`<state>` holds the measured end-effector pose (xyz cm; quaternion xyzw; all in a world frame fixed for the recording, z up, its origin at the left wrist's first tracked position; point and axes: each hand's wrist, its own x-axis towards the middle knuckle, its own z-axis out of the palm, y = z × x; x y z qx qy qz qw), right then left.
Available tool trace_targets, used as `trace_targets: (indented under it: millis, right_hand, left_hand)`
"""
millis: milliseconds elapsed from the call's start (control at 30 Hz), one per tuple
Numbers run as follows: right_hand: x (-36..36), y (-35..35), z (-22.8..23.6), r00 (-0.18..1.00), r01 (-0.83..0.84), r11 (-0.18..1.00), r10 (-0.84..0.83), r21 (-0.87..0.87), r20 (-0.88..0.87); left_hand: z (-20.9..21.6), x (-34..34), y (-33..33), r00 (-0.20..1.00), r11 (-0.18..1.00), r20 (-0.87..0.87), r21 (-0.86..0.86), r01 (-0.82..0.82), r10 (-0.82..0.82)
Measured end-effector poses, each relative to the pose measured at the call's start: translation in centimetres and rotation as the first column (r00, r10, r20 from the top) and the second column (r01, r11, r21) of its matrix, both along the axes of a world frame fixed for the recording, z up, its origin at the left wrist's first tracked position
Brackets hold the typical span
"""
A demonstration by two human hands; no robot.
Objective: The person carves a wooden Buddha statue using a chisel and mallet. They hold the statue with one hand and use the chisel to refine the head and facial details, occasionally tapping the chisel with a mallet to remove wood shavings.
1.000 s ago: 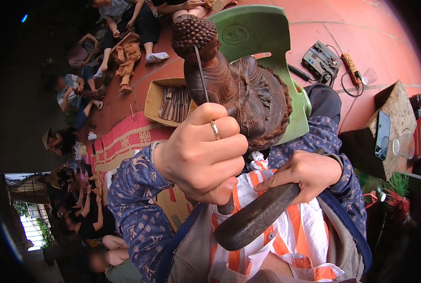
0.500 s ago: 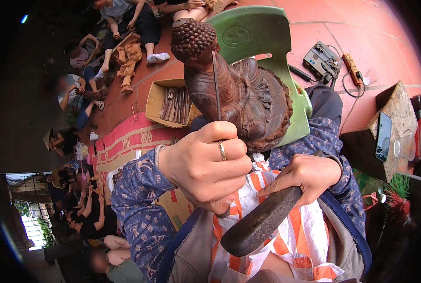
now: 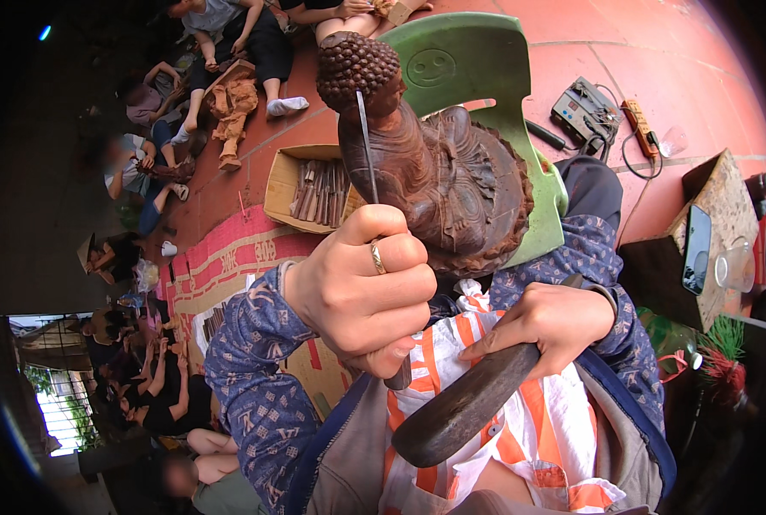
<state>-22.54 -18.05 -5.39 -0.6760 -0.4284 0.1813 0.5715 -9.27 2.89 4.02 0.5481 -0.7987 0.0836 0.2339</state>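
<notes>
A dark brown wooden seated statue (image 3: 400, 159) with a curled-hair head lies on its side across a green plastic chair (image 3: 507, 51). Wrapped in a fist, my left hand (image 3: 364, 287) grips a chisel (image 3: 367, 150); its thin steel blade points up at the statue's head, the tip at the edge of the curls, and its handle end shows below the fist. My right hand (image 3: 563, 322) is closed around a dark wooden mallet (image 3: 465, 412), whose thick end hangs below and right of the chisel's handle. The mallet is apart from the chisel.
A cardboard box (image 3: 280, 184) of carving tools stands left of the statue, beside a red patterned mat (image 3: 228, 249). To the right are a grey control box (image 3: 585, 107), an orange power strip (image 3: 639, 120), and a wooden block (image 3: 731, 223) bearing a phone (image 3: 697, 249). Other people sit at left.
My left hand and the chisel have shifted left, the tip moving from by the face to the edge of the curls. The mallet has moved slightly left. The statue's head has shifted slightly right.
</notes>
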Motion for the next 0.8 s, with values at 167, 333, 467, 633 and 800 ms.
trace_targets:
  millis: [167, 333, 467, 633, 800]
  right_hand:
    - [0.2, 0.3, 0.7, 1.0, 0.006, 0.999, -0.005, -0.043, 0.009]
    - [0.0, 1.0, 0.6, 0.998, 0.059, 0.994, -0.058, -0.094, 0.015]
    - [-0.2, 1.2, 0.6, 0.997, 0.077, 0.995, -0.077, -0.064, 0.001]
    - [-0.6, 1.4, 0.8, 0.994, 0.083, 0.996, -0.082, 0.021, -0.066]
    - [-0.6, 1.3, 0.6, 0.997, 0.039, 0.991, -0.03, 0.127, -0.074]
  left_hand:
    - [0.1, 0.2, 0.1, 1.0, 1.0, 0.002, 0.005, 0.014, -0.014]
    - [0.0, 0.8, 0.2, 0.999, 0.999, -0.011, 0.002, 0.041, -0.041]
    - [0.7, 0.1, -0.1, 0.998, 1.0, -0.055, 0.01, 0.014, -0.014]
    - [1.1, -0.1, -0.3, 0.992, 1.0, -0.123, -0.009, 0.005, -0.006]
    - [1.9, -0.4, -0.4, 0.987, 1.0, -0.158, 0.026, -0.01, 0.014]
